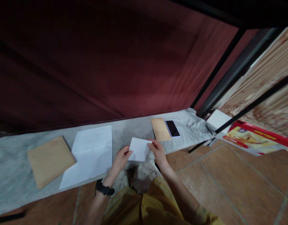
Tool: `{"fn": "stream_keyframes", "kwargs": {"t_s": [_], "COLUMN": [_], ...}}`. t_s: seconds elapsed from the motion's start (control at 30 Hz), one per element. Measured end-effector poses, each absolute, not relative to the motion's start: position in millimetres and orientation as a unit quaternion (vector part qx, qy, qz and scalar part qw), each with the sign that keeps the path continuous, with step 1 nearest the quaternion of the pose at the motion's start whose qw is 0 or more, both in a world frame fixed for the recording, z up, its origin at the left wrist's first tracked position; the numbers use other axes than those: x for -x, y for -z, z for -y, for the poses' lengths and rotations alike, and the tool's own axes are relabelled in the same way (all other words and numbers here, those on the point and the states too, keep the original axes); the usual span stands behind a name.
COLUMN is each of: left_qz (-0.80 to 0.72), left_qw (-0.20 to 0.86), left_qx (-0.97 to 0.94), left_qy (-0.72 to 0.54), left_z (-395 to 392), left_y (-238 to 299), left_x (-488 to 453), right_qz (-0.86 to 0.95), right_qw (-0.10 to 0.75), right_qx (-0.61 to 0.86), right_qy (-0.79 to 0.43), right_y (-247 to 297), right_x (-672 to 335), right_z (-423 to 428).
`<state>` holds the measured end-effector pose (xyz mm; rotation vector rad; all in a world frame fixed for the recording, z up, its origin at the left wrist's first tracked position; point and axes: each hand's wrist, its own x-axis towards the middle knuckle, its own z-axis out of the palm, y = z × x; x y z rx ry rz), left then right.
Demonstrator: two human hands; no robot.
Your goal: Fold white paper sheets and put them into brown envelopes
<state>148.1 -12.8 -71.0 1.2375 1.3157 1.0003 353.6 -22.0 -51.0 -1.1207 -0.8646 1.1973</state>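
Observation:
A folded sheet of white paper [138, 150] is held between my two hands, over the near edge of the cloth-covered bench. My left hand [121, 157] pinches its left edge between thumb and fingers. At the upper right corner, my right hand [158, 151] grips it the same way. Left of my hands lies a larger white sheet [94, 153] with crease lines. A stack of brown envelopes [51, 161] overlaps that sheet's left side. Just beyond my right hand, a single brown envelope [161, 128] lies flat on the cloth.
A phone [172, 128] with a dark screen lies beside the single envelope. Grey cloth [132, 128] covers the long bench. Behind it hangs a dark red curtain [134, 78]. To the right are black metal bars [219, 68] and a red and yellow printed box [256, 137] over the tiled floor.

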Motion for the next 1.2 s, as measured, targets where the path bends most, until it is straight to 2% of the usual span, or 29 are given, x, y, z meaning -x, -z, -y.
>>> {"fn": "stream_keyframes", "kwargs": {"t_s": [0.23,0.57,0.93,1.1,1.2], "left_qz": [-0.564,-0.544,-0.546,-0.557,-0.537], "left_qw": [0.485,0.48,0.441,0.453,0.481], "left_qx": [-0.516,-0.531,-0.534,-0.456,-0.379], "left_qy": [-0.424,-0.439,-0.472,-0.526,-0.581], "left_z": [13,14,27,26,23], "left_y": [74,70,12,7,13], "left_x": [-146,-148,-161,-164,-164], "right_qz": [0.444,0.478,0.492,0.464,0.457], "right_qw": [0.584,0.563,0.547,0.567,0.549], "right_qx": [0.507,0.508,0.501,0.489,0.482], "right_qy": [-0.454,-0.444,-0.455,-0.474,-0.507], "right_y": [42,32,31,38,48], "right_x": [-359,-362,-362,-352,-346], "right_z": [26,30,31,28,32]}}
